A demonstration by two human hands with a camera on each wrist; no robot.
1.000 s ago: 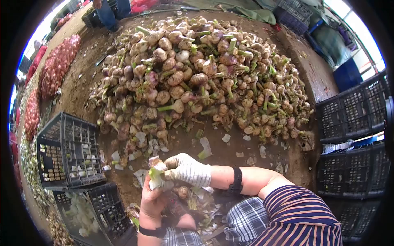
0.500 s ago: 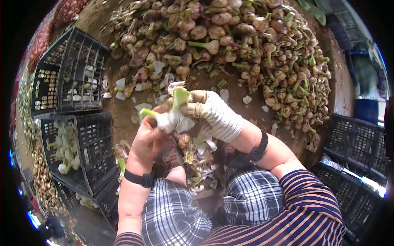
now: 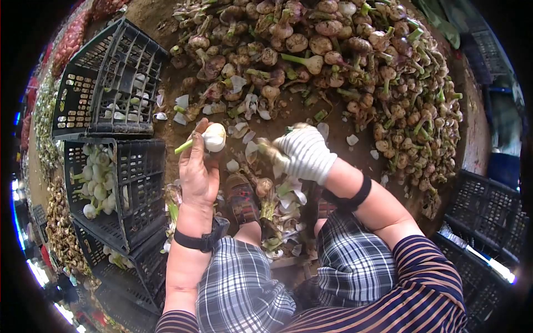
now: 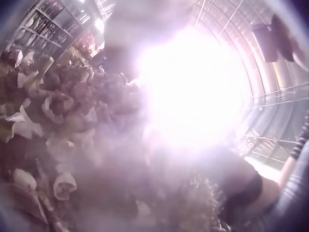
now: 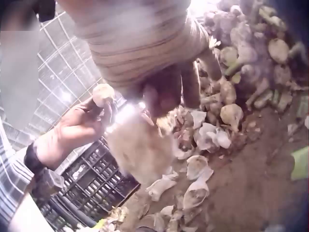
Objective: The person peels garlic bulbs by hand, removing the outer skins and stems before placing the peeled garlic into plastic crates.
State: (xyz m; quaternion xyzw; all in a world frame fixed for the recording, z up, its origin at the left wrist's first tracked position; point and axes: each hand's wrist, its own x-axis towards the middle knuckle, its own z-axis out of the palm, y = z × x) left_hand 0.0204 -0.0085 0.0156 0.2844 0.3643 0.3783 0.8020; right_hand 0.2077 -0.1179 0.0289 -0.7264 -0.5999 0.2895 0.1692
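My left hand (image 3: 199,175) holds a peeled white garlic bulb (image 3: 214,137) between thumb and fingers, its short green stem pointing left. The right wrist view also shows this bulb (image 5: 103,94), off to the left. A striped, soiled work glove covers my right hand (image 3: 302,152), which is apart from the bulb and over scattered garlic skins (image 3: 251,152). Its fingers hang loosely bent and spread in the right wrist view, with a blurred pale brown shape (image 5: 142,147) just below them; I cannot tell what that shape is. Glare hides my left hand's work in its wrist view.
A big heap of unpeeled garlic (image 3: 327,44) lies ahead. Black plastic crates stand at left, an upper crate (image 3: 111,72) and a lower one (image 3: 141,183) with peeled bulbs (image 3: 97,180). More crates (image 3: 488,213) stand at right. Peelings and a bulb (image 3: 264,186) lie between the feet.
Both hands were together at the garlic, pulling at its skin; now they are apart. The bulb is bare in the left hand, and the right hand has moved away rightward. The head view has tilted down.
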